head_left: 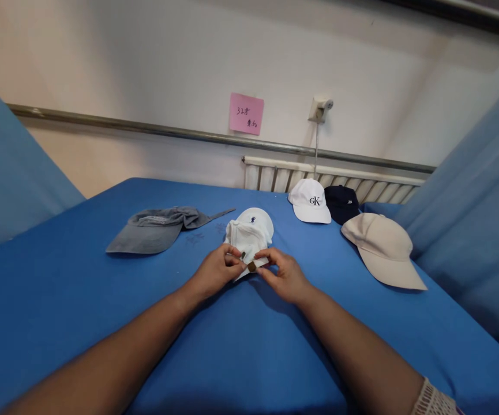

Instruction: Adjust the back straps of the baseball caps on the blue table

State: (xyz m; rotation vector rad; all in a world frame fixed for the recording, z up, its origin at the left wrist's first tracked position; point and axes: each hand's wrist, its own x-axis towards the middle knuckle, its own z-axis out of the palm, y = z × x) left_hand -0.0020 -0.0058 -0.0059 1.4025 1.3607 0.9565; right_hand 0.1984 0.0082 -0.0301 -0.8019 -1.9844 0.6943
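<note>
A white baseball cap (pixel 243 235) with a small dark blue emblem lies in front of me, its brim pointing away toward the wall. Its back strap faces me and carries a brown metal buckle (pixel 251 267). My left hand (pixel 218 268) pinches the strap on the left of the buckle. From the other side, my right hand (pixel 284 274) grips the strap by the buckle between thumb and fingers. The fingertips of both hands almost meet there. Part of the strap is hidden behind the fingers.
A grey cap (pixel 149 230) with its strap stretched out lies to the left. At the right are a white cap with letters (pixel 310 199), a navy cap (pixel 340 202) and a beige cap (pixel 383 248). Blue cloth (pixel 80 300) covers the table; a radiator (pixel 270 176) stands behind.
</note>
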